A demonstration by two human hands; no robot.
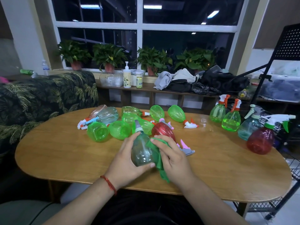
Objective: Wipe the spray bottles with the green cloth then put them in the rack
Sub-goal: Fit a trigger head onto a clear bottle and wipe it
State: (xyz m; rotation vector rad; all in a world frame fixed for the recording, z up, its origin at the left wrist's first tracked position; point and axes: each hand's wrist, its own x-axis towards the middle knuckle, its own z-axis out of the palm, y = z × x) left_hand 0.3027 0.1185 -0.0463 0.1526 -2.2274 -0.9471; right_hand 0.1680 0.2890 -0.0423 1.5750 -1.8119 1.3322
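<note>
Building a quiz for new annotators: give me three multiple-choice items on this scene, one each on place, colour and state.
1. Where do the four upright bottles stand? A. right end of the table B. its left end C. window ledge
2. What colour is the held bottle? A. red B. yellow C. pale teal
3. What is the left hand doing? A. lying flat B. gripping the held bottle C. pulling a trigger
Answers: A, all four stand there; C, its body is blue-green; B, its fingers wrap the bottle while the right hand holds the green cloth on it.
</note>
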